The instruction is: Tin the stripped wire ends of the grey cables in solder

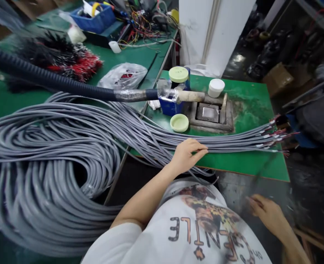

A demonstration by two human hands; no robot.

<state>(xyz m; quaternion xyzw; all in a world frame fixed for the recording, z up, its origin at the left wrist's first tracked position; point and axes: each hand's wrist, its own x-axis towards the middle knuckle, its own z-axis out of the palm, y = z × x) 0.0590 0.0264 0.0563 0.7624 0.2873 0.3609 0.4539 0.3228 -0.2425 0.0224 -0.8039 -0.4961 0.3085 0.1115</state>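
Sweeping across this bench scene, the biggest thing on show is a huge heap of grey cables (40,172) looped at nine o'clock, and from it a long bundle of cable (219,141) fans out and runs over a green workbench (250,165) toward three o'clock. Up at ten o'clock, a black corrugated hose (46,73) stretches across the view and ends in a pale handle (190,96), right above a square metal pot (208,112) set in a grey block at about one o'clock. Now the arms: the left arm reaches forward from the shoulder, elbow low, and the left hand (186,156) sits palm-down at the bundle, its fingers (197,147) curled closed over the cables and holding them. The right arm hangs lower at four o'clock, off the bench, and the right hand (266,214) is blurred by motion, so whether its fingers are open or closed, I can't tell. Beside the pot, there's a blue tin with a pale green lid (178,74), a white jar (216,88), and a loose pale green lid (179,123), while red-tipped wire ends (274,137) splay out at the bundle's far end.
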